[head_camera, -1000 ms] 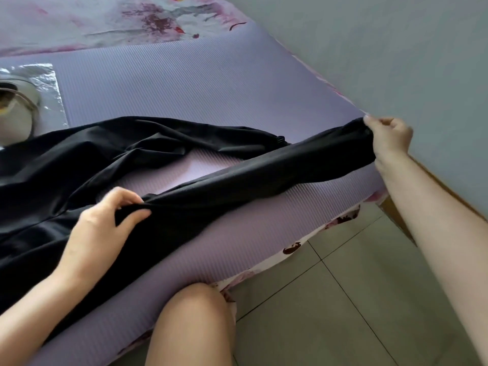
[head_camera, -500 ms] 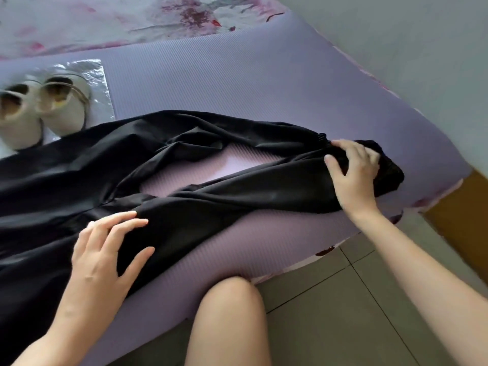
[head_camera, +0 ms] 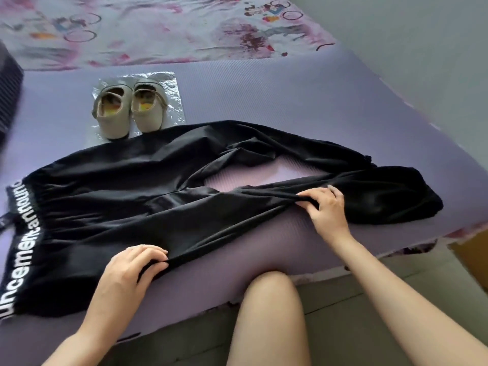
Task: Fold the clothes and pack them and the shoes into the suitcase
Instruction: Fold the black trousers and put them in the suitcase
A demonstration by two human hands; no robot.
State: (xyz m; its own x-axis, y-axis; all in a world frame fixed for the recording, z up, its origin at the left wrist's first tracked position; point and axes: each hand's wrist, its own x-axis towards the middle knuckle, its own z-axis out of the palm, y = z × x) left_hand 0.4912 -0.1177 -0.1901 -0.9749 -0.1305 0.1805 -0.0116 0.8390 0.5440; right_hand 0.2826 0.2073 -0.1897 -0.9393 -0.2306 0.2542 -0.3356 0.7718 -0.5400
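Observation:
Black trousers [head_camera: 111,196] with white lettering on the waistband [head_camera: 22,249] lie spread across a purple mat [head_camera: 264,96], waist at the left, legs reaching right. My left hand [head_camera: 129,270] pinches the near edge of the near leg close to the thigh. My right hand [head_camera: 324,207] grips the same leg's near edge further right, short of the cuff [head_camera: 401,199]. A pair of beige shoes [head_camera: 129,109] stands on a clear plastic sheet behind the trousers. No suitcase can be made out for certain.
A floral bedsheet [head_camera: 169,27] covers the bed behind the mat. A dark ribbed object [head_camera: 9,96] shows at the far left edge. My bare knee [head_camera: 269,307] is below the mat's front edge, over grey floor tiles. A grey wall [head_camera: 422,48] runs along the right.
My right hand has laid the leg end down on the mat and slid left along the leg. My left hand moved to the leg's near edge. The view panned left, showing shoes and waistband.

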